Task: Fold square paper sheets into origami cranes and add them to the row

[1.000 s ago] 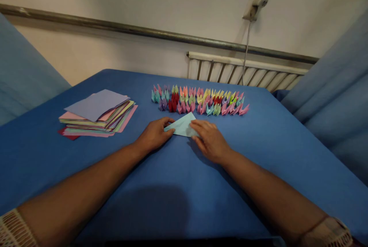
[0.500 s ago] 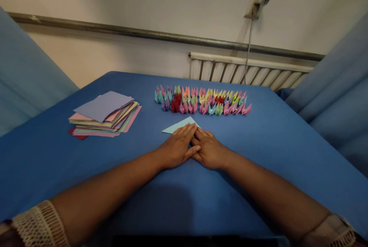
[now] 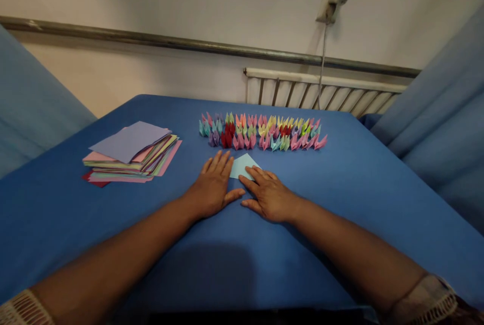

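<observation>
A light blue folded sheet of origami paper (image 3: 242, 165) lies flat on the blue-covered table (image 3: 227, 274), its pointed corner facing the wall. My left hand (image 3: 214, 183) rests palm down over its left side, fingers stretched out and thumb apart. On the paper's right side lies my right hand (image 3: 268, 194), fingers spread, the fingertips touching the sheet. Both hands hide parts of the paper's edges. Just beyond stand rows of small folded paper figures (image 3: 260, 133) in pink, red, yellow, green, blue and purple.
A loose stack of coloured paper sheets (image 3: 130, 156), purple on top, sits to the left. Behind the table are a wall rail (image 3: 170, 41), a radiator (image 3: 325, 78) and a wall socket (image 3: 330, 4) with a hanging cable. Blue curtains (image 3: 449, 108) hang at both sides.
My left hand has moved left, away from my right hand, which it was touching. More of the paper's middle now shows, while its left point is covered. The view has shifted slightly.
</observation>
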Available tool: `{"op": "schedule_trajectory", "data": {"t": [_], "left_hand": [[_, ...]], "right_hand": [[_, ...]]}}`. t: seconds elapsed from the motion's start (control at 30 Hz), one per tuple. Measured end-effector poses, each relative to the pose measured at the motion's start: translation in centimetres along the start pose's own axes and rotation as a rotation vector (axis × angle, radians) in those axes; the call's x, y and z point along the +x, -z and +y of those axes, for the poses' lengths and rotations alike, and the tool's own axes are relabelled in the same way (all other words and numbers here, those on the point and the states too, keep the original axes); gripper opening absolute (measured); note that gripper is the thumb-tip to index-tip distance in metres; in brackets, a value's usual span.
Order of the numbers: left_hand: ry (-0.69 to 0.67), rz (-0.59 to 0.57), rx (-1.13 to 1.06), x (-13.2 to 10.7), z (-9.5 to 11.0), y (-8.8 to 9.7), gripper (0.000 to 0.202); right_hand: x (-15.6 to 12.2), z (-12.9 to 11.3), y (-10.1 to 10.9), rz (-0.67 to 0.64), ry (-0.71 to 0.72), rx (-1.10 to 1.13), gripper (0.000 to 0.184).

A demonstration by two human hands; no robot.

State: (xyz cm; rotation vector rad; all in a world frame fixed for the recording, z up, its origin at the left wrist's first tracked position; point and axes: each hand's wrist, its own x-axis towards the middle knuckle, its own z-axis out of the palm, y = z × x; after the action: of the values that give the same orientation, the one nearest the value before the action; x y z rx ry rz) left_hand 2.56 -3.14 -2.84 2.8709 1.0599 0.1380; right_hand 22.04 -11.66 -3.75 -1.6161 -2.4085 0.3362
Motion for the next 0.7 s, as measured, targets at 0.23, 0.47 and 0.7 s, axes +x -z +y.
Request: {"op": "schedule_trajectory", "data": {"t": [0.23, 0.47, 0.7], "left_hand": [[-0.203, -0.106, -0.080, 0.8, 0.9, -0.8, 0.090], [-0.172, -0.129, -0.067, 0.7, 0.5, 0.1, 0.087], [-0.154, -0.136, -0.028, 0.8, 0.9, -0.2, 0.092]], "right_hand": [[-0.2, 0.0, 0.4, -0.020, -0.007, -0.005, 0.066], [-3.8, 0.0, 1.0, -0.008, -0.195, -0.070, 0.064], [-4.4, -0.7, 2.0, 0.072, -0.433, -0.125, 0.066]]}}
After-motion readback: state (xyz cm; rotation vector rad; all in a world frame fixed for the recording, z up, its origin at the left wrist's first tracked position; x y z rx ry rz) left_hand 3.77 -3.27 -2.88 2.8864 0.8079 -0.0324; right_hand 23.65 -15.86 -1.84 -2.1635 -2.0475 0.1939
